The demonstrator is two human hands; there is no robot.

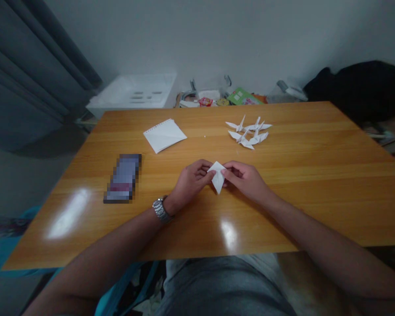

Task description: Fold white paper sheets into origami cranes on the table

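A small folded white paper piece (217, 176), kite-shaped with its tip toward me, lies at the middle of the wooden table (316, 188). My left hand (191, 180) pinches its left side with curled fingers; a metal watch sits on that wrist. My right hand (246, 179) pinches the paper's right side. Both hands rest on the tabletop.
Several finished white paper cranes (248, 131) lie in a cluster beyond my hands. A white notepad (164, 135) sits at the back left and a phone (123, 177) lies left of my hands. A white bin and clutter stand behind the table; a dark bundle lies at the far right.
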